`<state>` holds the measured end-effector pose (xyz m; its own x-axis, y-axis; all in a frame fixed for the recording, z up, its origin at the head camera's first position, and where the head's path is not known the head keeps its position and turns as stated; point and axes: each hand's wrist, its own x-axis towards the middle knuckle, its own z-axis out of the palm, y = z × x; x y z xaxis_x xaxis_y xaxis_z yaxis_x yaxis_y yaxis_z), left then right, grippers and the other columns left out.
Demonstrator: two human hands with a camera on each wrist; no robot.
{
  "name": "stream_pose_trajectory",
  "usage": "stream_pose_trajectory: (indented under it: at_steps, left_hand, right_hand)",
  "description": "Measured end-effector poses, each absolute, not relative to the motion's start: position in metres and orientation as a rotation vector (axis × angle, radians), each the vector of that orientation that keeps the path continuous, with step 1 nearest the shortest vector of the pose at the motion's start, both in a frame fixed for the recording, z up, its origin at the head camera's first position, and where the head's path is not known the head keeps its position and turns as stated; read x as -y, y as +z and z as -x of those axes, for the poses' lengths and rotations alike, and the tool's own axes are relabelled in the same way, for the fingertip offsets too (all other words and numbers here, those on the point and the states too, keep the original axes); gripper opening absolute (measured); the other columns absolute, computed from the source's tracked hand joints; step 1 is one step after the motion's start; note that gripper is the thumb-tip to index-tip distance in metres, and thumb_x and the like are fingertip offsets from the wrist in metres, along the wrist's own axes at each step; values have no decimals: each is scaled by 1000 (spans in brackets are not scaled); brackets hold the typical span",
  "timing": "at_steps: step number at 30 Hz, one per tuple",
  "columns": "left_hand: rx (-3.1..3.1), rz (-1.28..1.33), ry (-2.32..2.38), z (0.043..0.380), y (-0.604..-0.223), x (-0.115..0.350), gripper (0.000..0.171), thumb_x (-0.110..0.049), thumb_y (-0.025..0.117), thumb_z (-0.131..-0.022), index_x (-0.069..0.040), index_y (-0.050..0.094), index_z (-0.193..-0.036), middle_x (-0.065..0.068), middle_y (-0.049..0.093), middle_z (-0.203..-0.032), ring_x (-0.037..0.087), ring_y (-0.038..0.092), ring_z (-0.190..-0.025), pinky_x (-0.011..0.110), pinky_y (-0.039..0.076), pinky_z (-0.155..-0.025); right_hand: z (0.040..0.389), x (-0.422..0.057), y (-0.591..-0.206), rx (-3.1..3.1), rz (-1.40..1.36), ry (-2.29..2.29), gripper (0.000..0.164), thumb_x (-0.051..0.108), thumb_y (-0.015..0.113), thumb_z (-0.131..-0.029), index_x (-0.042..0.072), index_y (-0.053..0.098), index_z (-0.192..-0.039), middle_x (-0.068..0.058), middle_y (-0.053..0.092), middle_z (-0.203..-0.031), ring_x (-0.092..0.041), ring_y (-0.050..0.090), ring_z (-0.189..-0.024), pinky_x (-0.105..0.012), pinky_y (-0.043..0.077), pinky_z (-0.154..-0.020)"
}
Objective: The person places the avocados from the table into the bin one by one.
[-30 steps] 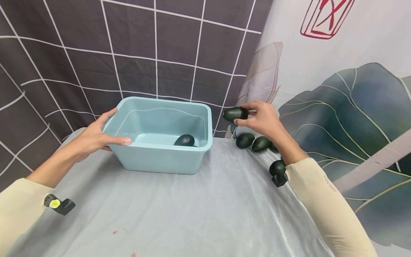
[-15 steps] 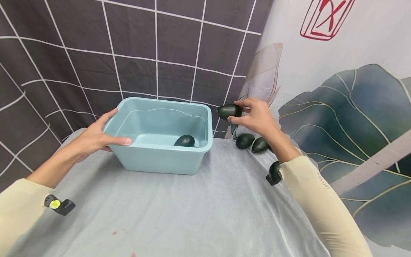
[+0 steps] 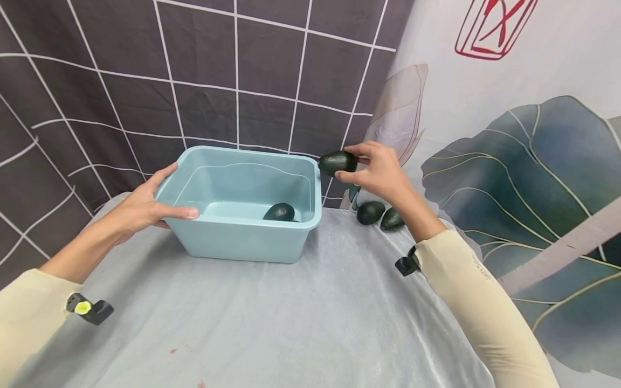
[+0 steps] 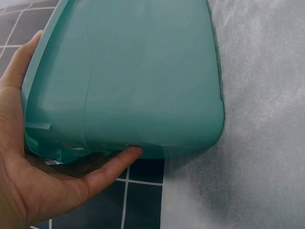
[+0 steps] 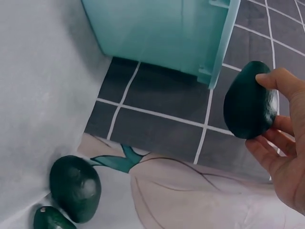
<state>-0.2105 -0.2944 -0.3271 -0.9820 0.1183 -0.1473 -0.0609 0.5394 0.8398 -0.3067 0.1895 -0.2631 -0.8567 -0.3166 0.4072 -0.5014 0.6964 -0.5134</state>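
The right hand (image 3: 375,168) has moved left and slightly up, bringing its avocado (image 3: 337,163) beside the right rim of the light-blue plastic tub (image 3: 242,242), right of upper centre. Thumb and fingers pinch it, the sleeve (image 3: 485,307) slanting from lower right. The left hand (image 3: 138,209), unmoved at centre left, grips the tub.

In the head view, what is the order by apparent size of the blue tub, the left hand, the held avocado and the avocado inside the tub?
1. Blue tub
2. Left hand
3. Held avocado and avocado inside the tub: unranked, since the latter is partly hidden.
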Motion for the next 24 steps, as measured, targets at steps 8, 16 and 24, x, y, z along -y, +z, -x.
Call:
stream_pose_trajectory:
  at_steps: [8,16,24]
  left_hand:
    - [-2587,-49,1426,210,-329,296,131,-33,88,-98,-33,-13,-182,37,18,-182,52,40,-156,47,62,-95]
    - [-2592,-34,1410,210,-328,295,132,-35,88,-98,-33,-13,-182,36,18,-182,53,41,-157,50,62,-98]
    - [-2587,-40,1418,211,-328,295,131,-35,88,-98,-34,-13,-182,35,16,-183,51,40,-157,45,62,-94]
  right_hand:
    - [307,-173,-255,2632,-725,848,59,26,95,-86,2,80,-138,-20,78,-129,-37,80,-118,-48,62,-107]
    - [305,-157,-252,2647,-794,867,62,26,96,-85,1,79,-139,-18,77,-129,-37,81,-116,-51,62,-107]
    - [307,-142,-253,2630,-875,817,61,29,95,-86,2,80,-139,-17,79,-131,-33,76,-116,-47,62,-106]
